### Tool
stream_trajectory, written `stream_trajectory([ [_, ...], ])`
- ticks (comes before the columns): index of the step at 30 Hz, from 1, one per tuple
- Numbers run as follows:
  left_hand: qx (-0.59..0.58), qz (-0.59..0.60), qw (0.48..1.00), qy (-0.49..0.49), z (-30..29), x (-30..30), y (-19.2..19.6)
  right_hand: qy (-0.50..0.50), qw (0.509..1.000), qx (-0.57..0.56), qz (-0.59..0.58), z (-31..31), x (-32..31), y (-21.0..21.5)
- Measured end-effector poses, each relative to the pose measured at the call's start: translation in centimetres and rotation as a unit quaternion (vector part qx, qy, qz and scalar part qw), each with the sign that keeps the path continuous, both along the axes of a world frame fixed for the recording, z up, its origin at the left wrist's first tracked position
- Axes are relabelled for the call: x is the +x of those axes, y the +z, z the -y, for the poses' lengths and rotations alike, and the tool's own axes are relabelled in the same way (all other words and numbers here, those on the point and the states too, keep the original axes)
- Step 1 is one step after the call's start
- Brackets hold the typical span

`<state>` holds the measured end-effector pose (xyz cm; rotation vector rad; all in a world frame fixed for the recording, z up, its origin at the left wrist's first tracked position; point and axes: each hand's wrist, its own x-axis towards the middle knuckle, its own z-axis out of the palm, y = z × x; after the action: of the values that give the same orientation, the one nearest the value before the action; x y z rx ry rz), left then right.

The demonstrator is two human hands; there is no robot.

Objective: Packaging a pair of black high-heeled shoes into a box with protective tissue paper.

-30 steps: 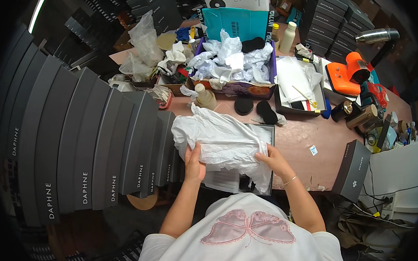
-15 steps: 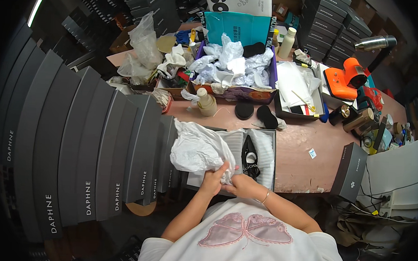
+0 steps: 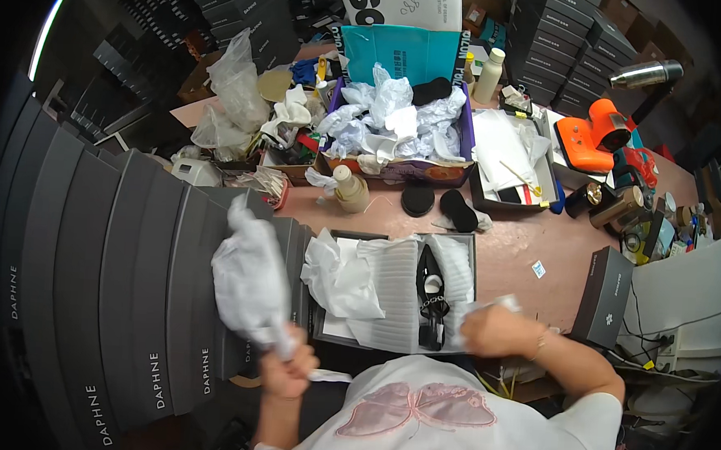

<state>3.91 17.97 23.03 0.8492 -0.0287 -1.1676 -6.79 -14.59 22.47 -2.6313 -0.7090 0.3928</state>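
Note:
My left hand (image 3: 288,366) is closed round the lower end of a bunched white tissue paper (image 3: 248,272). Motion smears it, and I cannot tell if anything is wrapped inside. A white strip (image 3: 330,376) sticks out beside that hand. My right hand (image 3: 497,332) is curled at the right edge of the open grey shoebox (image 3: 395,348), with a blurred bit of white paper (image 3: 506,301) at its fingers. Inside the box lie a black shoe (image 3: 432,298) with a chain trim, ribbed white padding (image 3: 385,291) on both sides of it, and crumpled white paper (image 3: 337,277).
Tall stacks of grey shoeboxes (image 3: 81,275) crowd the left. Behind the open box stand a bottle (image 3: 350,192), a black round tin (image 3: 417,201) and a carton of crumpled paper (image 3: 396,168). A grey box lid (image 3: 601,295) stands at the right edge.
My hands have parted. The left has swung left off the shoebox with the bunched paper; the right has moved right. More of the shoe and padding shows.

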Motion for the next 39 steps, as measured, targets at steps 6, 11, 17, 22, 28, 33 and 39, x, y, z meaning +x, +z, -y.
stream_trajectory([
  [6, 0.025, -0.046, 0.993, 0.104, 5.2, -2.9, -4.8, -0.300, 0.890, 0.230, 0.257, 7.2, 9.8, 3.4],
  [11, 0.060, -0.047, 0.972, 0.224, 5.1, 0.0, -5.2, -0.366, 0.829, 0.209, 0.367, 13.0, 21.6, 1.1],
  [17, 0.105, -0.038, 0.963, 0.245, 5.0, -2.2, -7.0, -0.320, 0.926, -0.064, 0.190, 16.9, 30.6, -11.9],
  [22, 0.159, 0.081, 0.979, 0.098, 6.6, -1.9, -9.1, -0.312, 0.946, -0.044, -0.077, 19.5, 34.0, -16.8],
  [28, 0.281, 0.287, 0.911, 0.090, 7.9, 0.1, -8.9, -0.339, 0.941, 0.006, 0.011, 12.7, 28.4, -4.6],
  [33, 0.263, 0.380, 0.887, -0.025, 9.4, 1.2, -8.1, -0.232, 0.780, 0.517, -0.266, -0.3, 13.8, -5.8],
  [39, 0.017, 0.116, 0.988, 0.100, 7.4, 2.4, -7.4, -0.359, 0.778, 0.507, -0.096, -2.8, 7.5, -6.4],
])
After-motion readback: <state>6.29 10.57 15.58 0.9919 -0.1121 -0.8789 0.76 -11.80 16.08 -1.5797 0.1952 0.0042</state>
